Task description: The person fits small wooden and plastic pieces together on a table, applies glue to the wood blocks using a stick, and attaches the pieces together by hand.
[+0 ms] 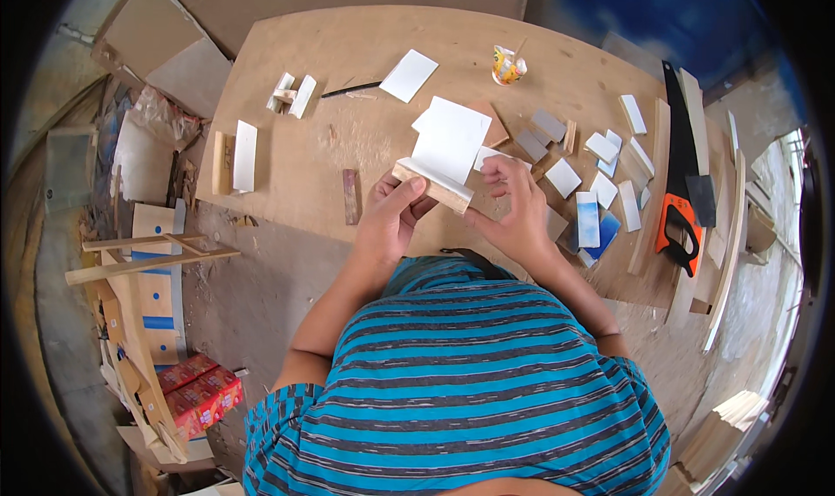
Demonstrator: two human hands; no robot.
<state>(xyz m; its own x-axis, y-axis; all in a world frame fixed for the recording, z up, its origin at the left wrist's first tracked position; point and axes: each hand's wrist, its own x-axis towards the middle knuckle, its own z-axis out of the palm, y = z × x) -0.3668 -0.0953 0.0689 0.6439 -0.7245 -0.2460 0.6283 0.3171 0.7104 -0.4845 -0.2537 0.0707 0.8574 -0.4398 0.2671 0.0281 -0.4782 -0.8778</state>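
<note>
My left hand (391, 213) grips a short wooden strip with a white face (445, 189) near the table's front edge, its thumb lying along the top. Beside the strip's right end is my right hand (513, 205), its thumb apart from the half-curled fingers and nothing visible between them. Whether that thumb touches the strip, I cannot tell. Just beyond the strip lie white rectangular sheets (452, 135), partly overlapping. A narrow white piece (496, 158) shows behind my right fingers. A brownish wooden stick (350, 196) rests left of my left hand.
On the wooden table (296, 53) stand a patterned cup with a stick (509, 66) and a small white assembly (291, 94). Small white and grey pieces (564, 177) lie scattered on the right, near a handsaw with an orange handle (678, 226). Red packages (200, 396) sit at lower left.
</note>
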